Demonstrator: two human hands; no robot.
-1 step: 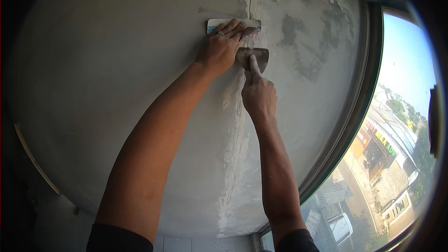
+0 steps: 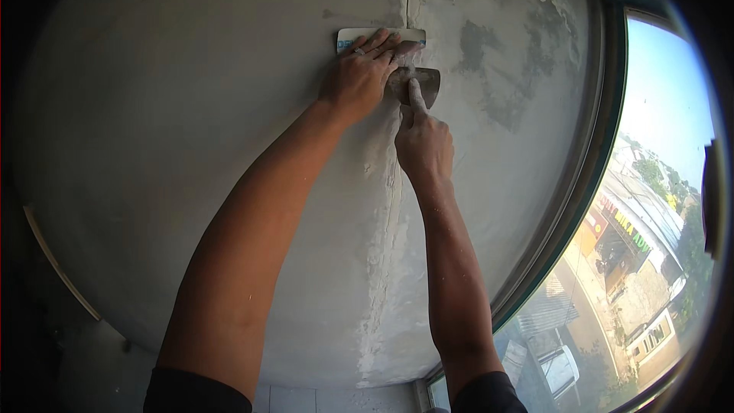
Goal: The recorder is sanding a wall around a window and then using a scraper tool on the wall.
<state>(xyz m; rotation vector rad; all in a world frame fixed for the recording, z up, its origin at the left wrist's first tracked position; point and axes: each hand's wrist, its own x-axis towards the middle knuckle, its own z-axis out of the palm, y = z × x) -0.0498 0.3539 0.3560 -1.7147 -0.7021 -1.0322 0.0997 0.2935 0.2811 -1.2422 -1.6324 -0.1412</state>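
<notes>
High on the grey wall, my left hand (image 2: 357, 76) presses a white flat strip with blue print (image 2: 353, 34), its fingers laid across it and the lower part hidden under them. A reddish-brown piece (image 2: 407, 51) sits beside these fingers; its kind is not clear. My right hand (image 2: 424, 141) grips a putty knife (image 2: 427, 86) from below, the index finger stretched along its dark, wide blade. The blade's upper edge lies just under the reddish-brown piece, over a vertical crack (image 2: 394, 191) in the wall. Pale filler smears the index fingertip.
Rough dried filler and darker damp-looking patches (image 2: 482, 53) mark the grey wall (image 2: 191, 92) around the crack. On the right a dark window frame (image 2: 604, 122) borders glass, with rooftops and a street outside. A thin pale strip (image 2: 57, 260) shows at the lower left.
The putty knife and my right hand have moved slightly up, closer to the reddish-brown piece. My left hand and the white strip have shifted a little up and left.
</notes>
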